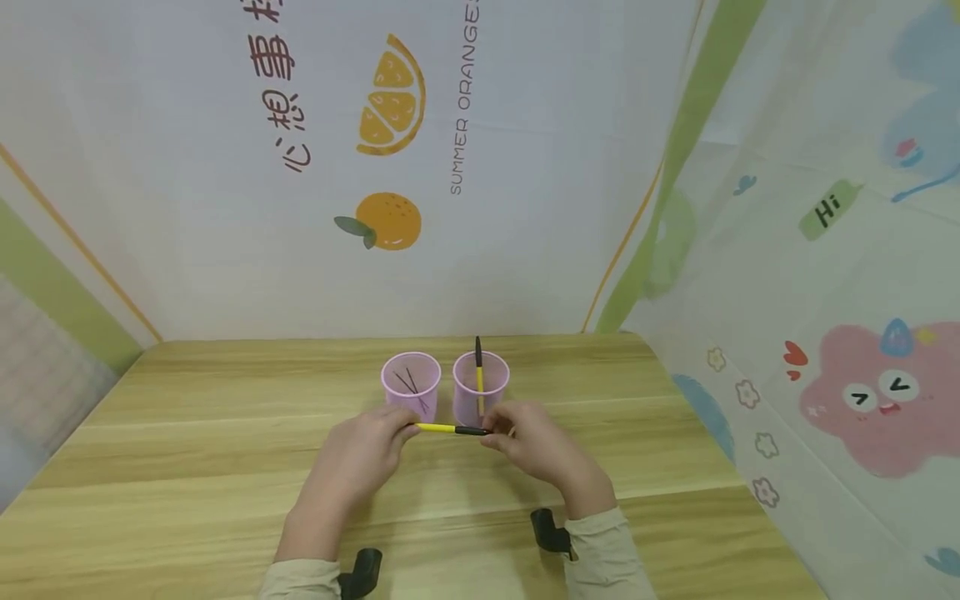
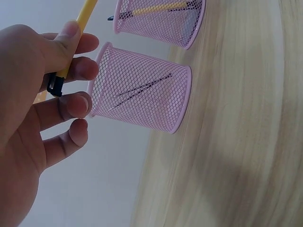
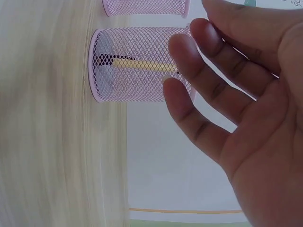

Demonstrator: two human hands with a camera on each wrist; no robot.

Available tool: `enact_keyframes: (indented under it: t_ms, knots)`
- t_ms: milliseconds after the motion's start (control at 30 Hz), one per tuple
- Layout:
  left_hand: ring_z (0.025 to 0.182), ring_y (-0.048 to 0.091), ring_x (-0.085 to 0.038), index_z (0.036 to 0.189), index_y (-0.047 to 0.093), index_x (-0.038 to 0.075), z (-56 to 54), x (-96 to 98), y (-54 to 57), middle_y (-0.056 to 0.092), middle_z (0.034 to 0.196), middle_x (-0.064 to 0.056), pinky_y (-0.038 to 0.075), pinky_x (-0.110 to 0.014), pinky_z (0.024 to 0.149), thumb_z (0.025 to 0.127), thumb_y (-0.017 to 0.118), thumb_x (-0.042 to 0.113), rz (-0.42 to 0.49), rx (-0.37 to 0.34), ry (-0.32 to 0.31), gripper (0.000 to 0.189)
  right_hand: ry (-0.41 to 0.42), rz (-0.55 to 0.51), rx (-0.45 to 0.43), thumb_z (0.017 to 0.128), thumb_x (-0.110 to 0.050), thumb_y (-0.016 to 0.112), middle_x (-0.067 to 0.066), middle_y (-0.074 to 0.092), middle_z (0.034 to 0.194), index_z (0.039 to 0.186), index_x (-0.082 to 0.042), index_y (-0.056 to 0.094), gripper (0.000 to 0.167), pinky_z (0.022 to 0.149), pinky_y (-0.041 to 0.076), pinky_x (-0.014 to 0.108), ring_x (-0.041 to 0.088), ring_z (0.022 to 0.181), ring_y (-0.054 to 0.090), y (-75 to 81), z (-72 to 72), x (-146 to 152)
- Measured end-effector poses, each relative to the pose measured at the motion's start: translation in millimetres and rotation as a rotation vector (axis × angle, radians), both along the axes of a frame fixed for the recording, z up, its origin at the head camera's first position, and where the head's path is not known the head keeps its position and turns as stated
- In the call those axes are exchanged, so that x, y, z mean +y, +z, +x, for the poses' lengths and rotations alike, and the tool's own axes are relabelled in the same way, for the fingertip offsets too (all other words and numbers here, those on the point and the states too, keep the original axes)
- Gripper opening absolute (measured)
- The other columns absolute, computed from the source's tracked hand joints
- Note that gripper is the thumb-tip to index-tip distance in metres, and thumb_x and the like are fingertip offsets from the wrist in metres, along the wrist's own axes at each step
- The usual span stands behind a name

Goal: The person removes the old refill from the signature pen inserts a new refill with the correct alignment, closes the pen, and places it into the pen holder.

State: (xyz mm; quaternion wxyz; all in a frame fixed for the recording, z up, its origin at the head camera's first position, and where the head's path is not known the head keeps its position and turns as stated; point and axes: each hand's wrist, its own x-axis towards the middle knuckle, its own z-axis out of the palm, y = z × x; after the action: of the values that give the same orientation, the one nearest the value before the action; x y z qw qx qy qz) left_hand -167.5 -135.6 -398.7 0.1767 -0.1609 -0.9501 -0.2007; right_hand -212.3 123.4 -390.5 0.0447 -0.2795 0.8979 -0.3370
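Note:
A yellow pen [image 1: 437, 427] with black ends lies level between my two hands in the head view. My left hand [image 1: 363, 454] pinches its yellow barrel between thumb and fingers, close to one black end. At the other black end, the thumb and fingertips of my right hand [image 1: 536, 446] grip the tip; the right wrist view does not show this pen. Just behind the hands stand two pink mesh pen cups. The left cup [image 2: 175, 111] contains thin dark sticks [image 2: 142, 90], and the right cup [image 3: 128, 92] has another yellow-and-black pen [image 3: 142, 64] upright in it.
The cups stand side by side on a wood-grain table [image 1: 225, 467]. A white cloth with printed oranges [image 1: 388, 221] hangs behind the table, and another printed cloth [image 1: 765, 333] borders the right side. Black mounts [image 1: 551, 532] sit at both wrists.

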Motion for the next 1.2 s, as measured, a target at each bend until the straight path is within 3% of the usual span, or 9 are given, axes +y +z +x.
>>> enact_keyframes:
  t_ms: [133, 267, 433, 667, 933, 1200]
  knots:
    - [0.09, 0.076, -0.022, 0.106, 0.077, 0.019, 0.5, 2.0, 1.5, 0.078, 0.097, 0.002, 0.063, -0.048, 0.082, 0.103, 0.07, 0.022, -0.001, -0.009, -0.003, 0.008, 0.004, -0.003, 0.001, 0.1, -0.017, 0.074, 0.0, 0.073, 0.093, 0.103, -0.009, 0.075, 0.009, 0.076, 0.055, 0.027, 0.011, 0.086, 0.064, 1.0, 0.2, 2]
    - [0.092, 0.076, -0.022, 0.107, 0.077, 0.018, 2.0, 3.7, 1.8, 0.079, 0.099, 0.002, 0.063, -0.048, 0.081, 0.103, 0.07, 0.022, 0.003, -0.021, -0.004, 0.009, 0.027, 0.034, -0.016, 0.11, -0.026, 0.06, 0.005, 0.076, 0.094, 0.103, -0.007, 0.075, 0.025, 0.077, 0.056, 0.031, 0.011, 0.085, 0.064, 1.8, 2.2, 3]
    - [0.095, 0.077, -0.023, 0.106, 0.077, 0.018, 4.4, 4.5, 1.0, 0.079, 0.102, 0.002, 0.063, -0.049, 0.083, 0.103, 0.07, 0.022, 0.008, -0.028, 0.001, 0.009, 0.039, 0.042, -0.067, 0.115, -0.024, 0.047, 0.006, 0.072, 0.087, 0.1, -0.002, 0.074, 0.038, 0.074, 0.055, 0.031, 0.012, 0.079, 0.062, 2.2, 6.1, 2]
    - [0.093, 0.077, -0.021, 0.105, 0.077, 0.019, 7.7, 4.1, 1.3, 0.079, 0.1, 0.003, 0.063, -0.047, 0.082, 0.102, 0.071, 0.021, 0.013, -0.001, -0.001, 0.007, 0.045, -0.006, -0.058, 0.112, -0.019, 0.054, 0.003, 0.063, 0.082, 0.094, -0.006, 0.069, 0.026, 0.062, 0.046, 0.024, 0.009, 0.071, 0.051, 0.6, 7.3, 2]
    - [0.092, 0.077, -0.021, 0.105, 0.077, 0.019, 8.7, 4.7, 1.5, 0.079, 0.1, 0.004, 0.063, -0.048, 0.08, 0.102, 0.071, 0.021, 0.014, 0.006, -0.007, 0.007, 0.037, -0.044, -0.03, 0.106, -0.016, 0.066, 0.012, 0.076, 0.098, 0.102, -0.006, 0.072, 0.013, 0.078, 0.055, 0.027, 0.011, 0.086, 0.063, -0.4, 7.9, 5]
    - [0.089, 0.076, -0.019, 0.103, 0.077, 0.02, 9.4, 4.7, 1.5, 0.078, 0.097, 0.005, 0.062, -0.046, 0.079, 0.102, 0.071, 0.021, 0.004, 0.0, -0.006, 0.006, 0.025, -0.076, 0.004, 0.102, -0.011, 0.071, -0.001, 0.071, 0.091, 0.099, -0.009, 0.07, 0.004, 0.077, 0.054, 0.023, 0.007, 0.083, 0.061, 2.4, 10.1, 5]
